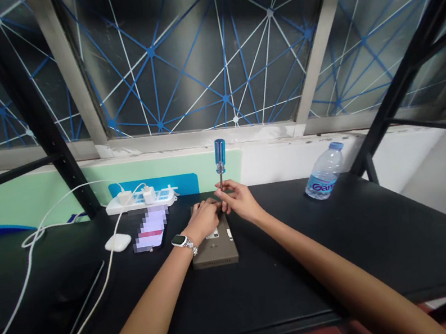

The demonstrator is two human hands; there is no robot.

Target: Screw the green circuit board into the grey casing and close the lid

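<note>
A screwdriver [220,156] with a clear blue handle stands nearly upright, handle on top. My right hand [238,201] is closed, its fingers pinching the metal shaft below the handle. The screwdriver's tip is hidden behind my fingers. Under both hands a flat grey-brown box-shaped device [216,253] lies on the black desk, with a white label partly covered. My left hand [206,217] grips the far part of this device with bent fingers, close beside the right fingertips. A watch [180,241] and a bracelet are on my left wrist.
Left of the hands are a phone [151,227], a white earbud case [118,242], a tablet [56,320] and a power strip [138,201] with trailing white cables. A plastic water bottle [325,172] stands at the right. Behind the black desk [293,280] are a wall and windows.
</note>
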